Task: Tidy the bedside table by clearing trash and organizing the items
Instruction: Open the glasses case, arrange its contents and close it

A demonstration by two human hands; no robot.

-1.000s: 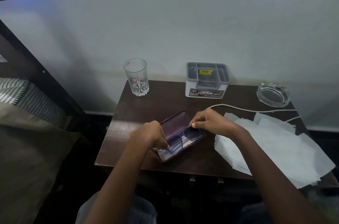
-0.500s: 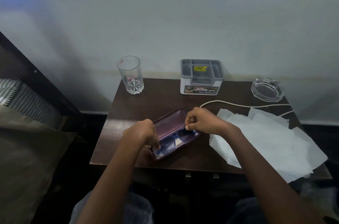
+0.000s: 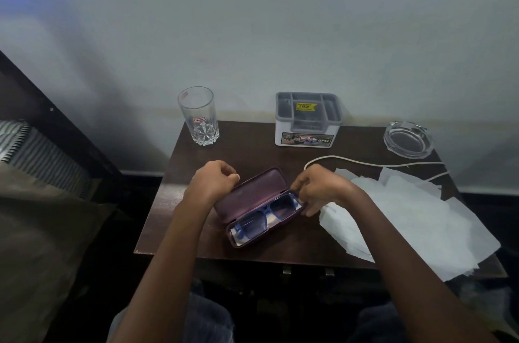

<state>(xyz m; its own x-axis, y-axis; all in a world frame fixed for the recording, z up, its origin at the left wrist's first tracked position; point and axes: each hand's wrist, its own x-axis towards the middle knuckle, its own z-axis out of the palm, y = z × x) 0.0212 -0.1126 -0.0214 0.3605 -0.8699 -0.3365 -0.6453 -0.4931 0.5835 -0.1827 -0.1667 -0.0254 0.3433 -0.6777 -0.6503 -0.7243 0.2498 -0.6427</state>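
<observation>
On the dark wooden bedside table [image 3: 247,154] a maroon glasses case [image 3: 252,188] lies open. Blue-framed glasses [image 3: 266,215] lie folded in its lower half. My left hand [image 3: 213,182] is curled at the left edge of the raised lid and seems to hold it. At the case's right end my right hand [image 3: 317,188] grips it, thumb on the lid's edge and fingers on the base. Crumpled white paper sheets [image 3: 415,219] cover the table's right side.
An empty drinking glass [image 3: 198,118] stands at the back left. A grey organizer box [image 3: 307,120] is at the back middle and a glass ashtray [image 3: 407,140] at the back right. A white cable [image 3: 365,163] runs over the table. A bed [image 3: 42,202] is on the left.
Both hands have come off the glasses, which now lie in the case. My left hand moved up to the lid's edge and my right hand to the case's right end.
</observation>
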